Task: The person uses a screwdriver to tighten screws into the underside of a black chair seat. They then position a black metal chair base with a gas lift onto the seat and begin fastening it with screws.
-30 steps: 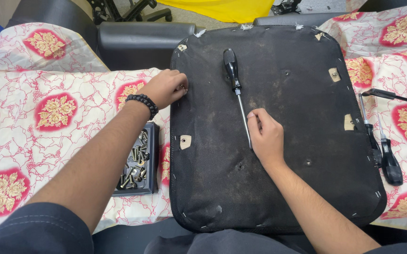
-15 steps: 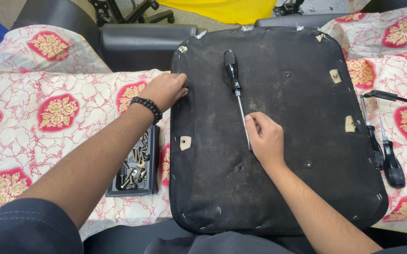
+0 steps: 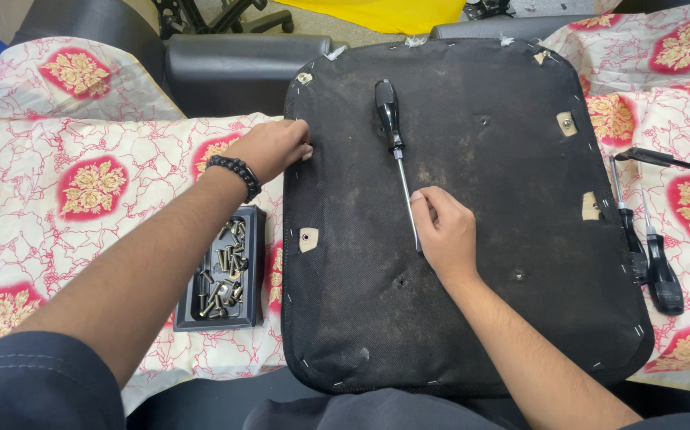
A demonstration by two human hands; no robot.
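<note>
Your right hand (image 3: pixel 444 235) rests at the centre of the frame on the black seat-base panel (image 3: pixel 504 143), fingers curled loosely, fingertips touching the thin metal shaft of the black-handled screwdriver (image 3: pixel 394 151) near its tip. It is not closed around the shaft; nothing is lifted or clasped. The screwdriver lies flat on the panel, long axis running almost straight up the frame, handle toward the top, tip toward the bottom just left of your knuckles. Seen from your right hand, the handle lies up and slightly left, and this hand is clearly the nearer of the two.

Your left hand (image 3: pixel 272 148), with a dark beaded bracelet (image 3: pixel 235 173) at the wrist, presses on the panel's left edge in the upper middle of the frame, fingers bent over the rim and holding nothing else.

One panel, one screwdriver on it. At lower left sits one black tray (image 3: pixel 253 263) of loose screws, too many and too jumbled to count. On the floral cloth (image 3: pixel 90 183) at the right edge lie two more dark-handled drivers (image 3: pixel 652 263) side by side, with parts of other tools cut off by the frame.
</note>
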